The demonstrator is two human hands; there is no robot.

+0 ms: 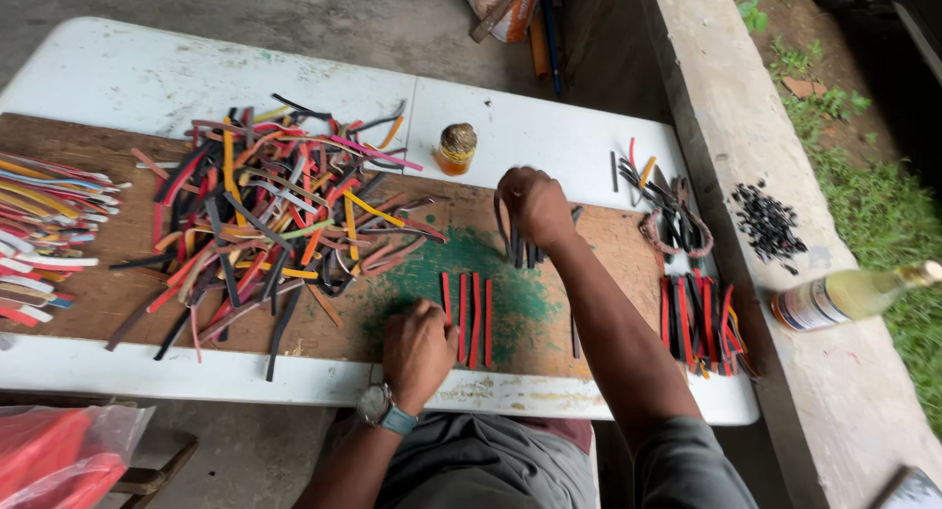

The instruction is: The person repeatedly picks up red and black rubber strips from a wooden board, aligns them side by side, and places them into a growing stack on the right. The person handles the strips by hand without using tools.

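My left hand (417, 350), a watch on its wrist, rests fingers curled on the wooden board (608, 249), at the left edge of a short row of red and black strips (469, 318) laid side by side on a green stain. My right hand (533, 205) is farther back on the board, fingers closed over a few dark strips (520, 249) that stick out below it. A big loose pile of coloured strips (270, 214) lies to the left of both hands.
The board lies on a white folding table (137, 77). A small amber jar (456, 149) stands behind it. Sorted strips (39, 234) sit far left, a bundle (702, 322) and scissors (672, 219) at right. A bottle (854, 295) and black bits (768, 222) lie on the concrete ledge.
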